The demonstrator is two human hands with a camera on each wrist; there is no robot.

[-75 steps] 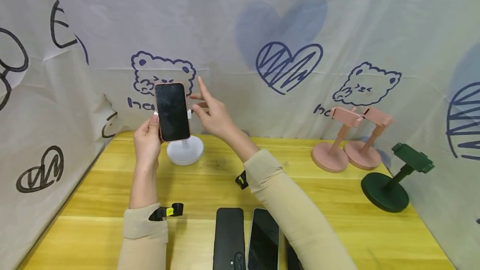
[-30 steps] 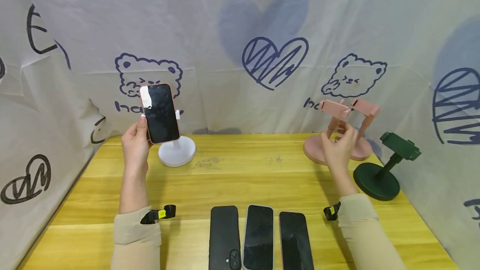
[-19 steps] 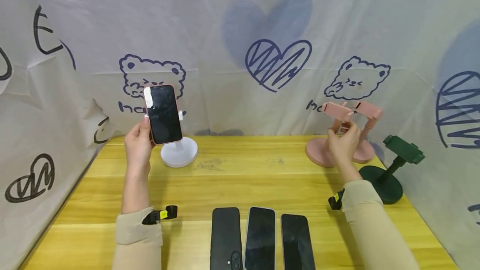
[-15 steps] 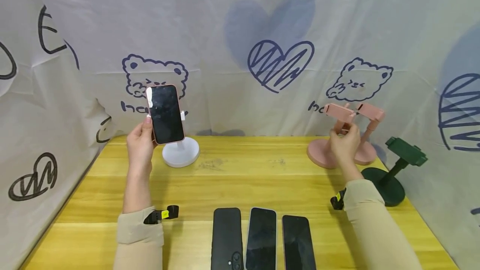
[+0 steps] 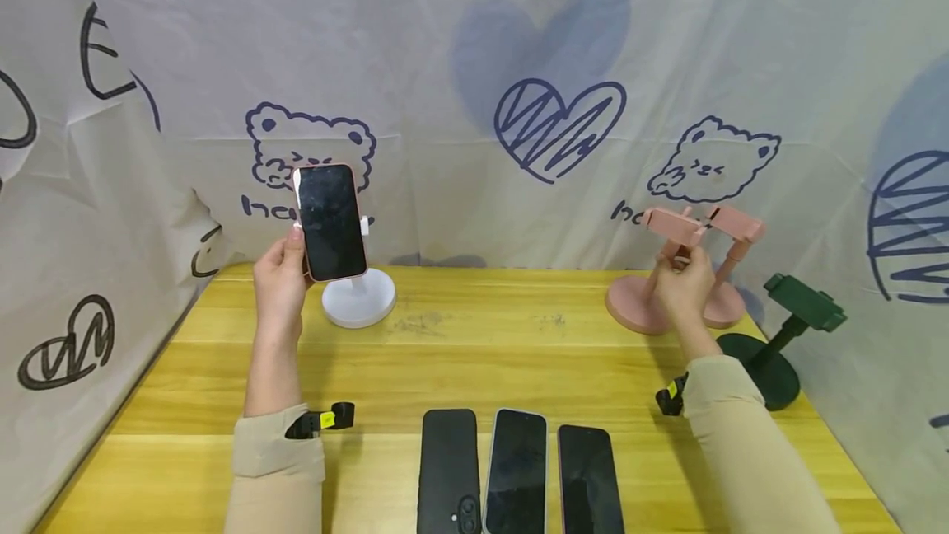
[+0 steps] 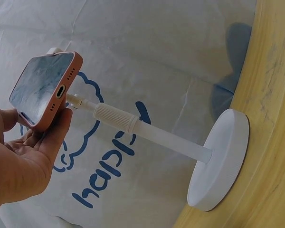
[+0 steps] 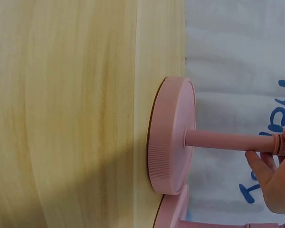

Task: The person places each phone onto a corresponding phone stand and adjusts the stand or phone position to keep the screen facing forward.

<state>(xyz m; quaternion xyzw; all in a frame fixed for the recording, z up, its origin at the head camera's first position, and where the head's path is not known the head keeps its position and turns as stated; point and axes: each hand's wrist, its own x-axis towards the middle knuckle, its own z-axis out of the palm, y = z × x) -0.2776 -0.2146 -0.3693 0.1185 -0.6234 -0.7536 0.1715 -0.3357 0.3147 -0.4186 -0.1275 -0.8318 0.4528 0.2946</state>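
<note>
On the left, my left hand (image 5: 278, 278) grips a smartphone (image 5: 329, 222) in a salmon-pink case, thumb at its side edge and fingers behind. The phone sits upright, slightly tilted, in the clamp of a white phone stand (image 5: 359, 300), screen facing me. In the left wrist view the stand's ribbed collar (image 6: 116, 117) and round base show. Over at the back right, my right hand (image 5: 685, 283) pinches the pole of a pink phone stand (image 5: 638, 303) just below its holder. Its base (image 7: 168, 137) rests on the table in the right wrist view.
Right behind the held stand is a second pink stand (image 5: 730, 303); a dark green stand (image 5: 804, 302) is beside my right forearm. Near the front lie a black phone (image 5: 448, 468) back up, a silver-edged phone (image 5: 516, 468) and a dark phone (image 5: 591, 476). A printed cloth (image 5: 445, 188) hangs behind.
My right hand has left the side of the clamped phone, swung right and taken hold of the pink stand's pole. The left hand stays on the phone, now slightly tilted.
</note>
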